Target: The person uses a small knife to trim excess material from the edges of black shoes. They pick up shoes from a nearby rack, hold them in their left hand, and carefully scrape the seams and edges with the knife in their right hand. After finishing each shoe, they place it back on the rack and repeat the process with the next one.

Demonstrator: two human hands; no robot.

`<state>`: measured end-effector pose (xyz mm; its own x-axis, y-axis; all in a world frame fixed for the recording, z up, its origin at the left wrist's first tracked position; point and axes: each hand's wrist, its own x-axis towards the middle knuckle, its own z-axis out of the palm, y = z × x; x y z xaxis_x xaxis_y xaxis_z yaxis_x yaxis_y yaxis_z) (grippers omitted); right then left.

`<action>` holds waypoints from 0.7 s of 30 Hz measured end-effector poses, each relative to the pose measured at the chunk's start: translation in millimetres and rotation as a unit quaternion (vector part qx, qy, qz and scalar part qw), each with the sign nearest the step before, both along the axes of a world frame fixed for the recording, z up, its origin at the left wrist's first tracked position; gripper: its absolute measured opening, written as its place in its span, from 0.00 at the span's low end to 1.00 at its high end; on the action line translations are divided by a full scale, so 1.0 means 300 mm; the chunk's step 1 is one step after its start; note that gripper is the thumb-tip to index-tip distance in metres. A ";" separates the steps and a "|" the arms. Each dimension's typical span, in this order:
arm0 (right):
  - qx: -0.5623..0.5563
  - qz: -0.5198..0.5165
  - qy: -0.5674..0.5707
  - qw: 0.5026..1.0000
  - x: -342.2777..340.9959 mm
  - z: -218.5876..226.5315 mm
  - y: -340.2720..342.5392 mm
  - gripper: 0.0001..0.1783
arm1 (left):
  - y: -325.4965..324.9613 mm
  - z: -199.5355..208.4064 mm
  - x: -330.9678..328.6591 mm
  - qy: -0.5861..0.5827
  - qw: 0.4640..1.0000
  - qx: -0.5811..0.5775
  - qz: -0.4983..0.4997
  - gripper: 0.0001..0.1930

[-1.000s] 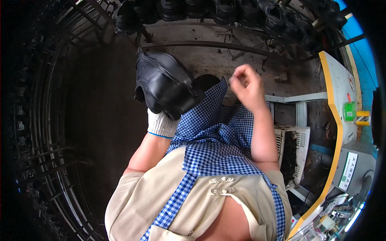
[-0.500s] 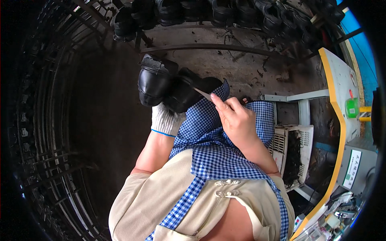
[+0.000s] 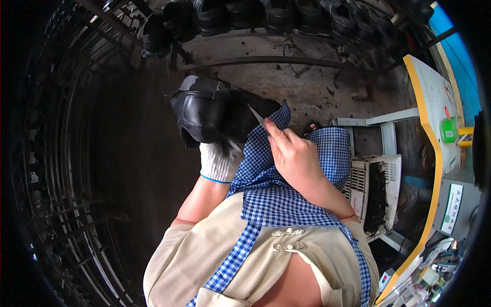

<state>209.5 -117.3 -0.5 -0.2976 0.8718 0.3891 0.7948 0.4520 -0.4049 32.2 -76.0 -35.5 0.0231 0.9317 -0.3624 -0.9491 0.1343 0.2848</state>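
My left hand (image 3: 221, 161), in a white knitted glove with a blue cuff edge, grips a black shoe (image 3: 202, 115) from below, its fingers mostly hidden. Ragged thin edging shows along the shoe's upper rim. More black material lies against its right side; I cannot tell whether that is a second shoe. My bare right hand (image 3: 296, 153) is closed around a slim pointed knife (image 3: 258, 117), index finger along it. The blade points up and left toward the dark material, and whether its tip touches is unclear. Below both hands is a blue checked apron (image 3: 286, 204).
Several black shoes (image 3: 245, 14) line a rack along the far side. Dark metal racks (image 3: 76, 204) stand at left. On the right are a yellow-edged table (image 3: 432, 138), a green container (image 3: 448, 130) and a whitish slatted crate (image 3: 376, 189). Dark scraps litter the floor (image 3: 307, 84).
The black shoe has been turned and tilted in my gloved left hand, which has shifted slightly right. The knife is angled more steeply, and my right hand has moved a little toward me.
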 end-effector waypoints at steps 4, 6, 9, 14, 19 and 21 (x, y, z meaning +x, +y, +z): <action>-0.004 -0.005 0.003 1.000 0.000 -0.023 -0.010 0.24 | -0.015 -0.039 -0.004 0.055 0.997 0.047 -0.010 0.19; -0.003 -0.005 0.014 1.000 0.002 -0.038 -0.013 0.25 | -0.019 -0.030 0.007 0.047 0.997 0.066 -0.009 0.19; -0.001 -0.005 0.029 1.000 0.004 -0.047 -0.015 0.25 | -0.021 -0.063 0.001 0.048 0.998 0.031 -0.008 0.19; -0.018 -0.016 0.046 0.999 0.000 -0.047 -0.010 0.23 | -0.018 -0.074 0.015 0.222 0.974 0.050 -0.017 0.17; 0.030 -0.052 0.130 0.990 -0.065 -0.126 0.052 0.24 | -0.024 -0.069 0.031 0.088 0.995 0.036 -0.002 0.18; 0.022 -0.065 0.223 0.972 -0.082 -0.145 0.100 0.19 | -0.034 -0.070 0.047 0.137 0.987 0.087 -0.012 0.18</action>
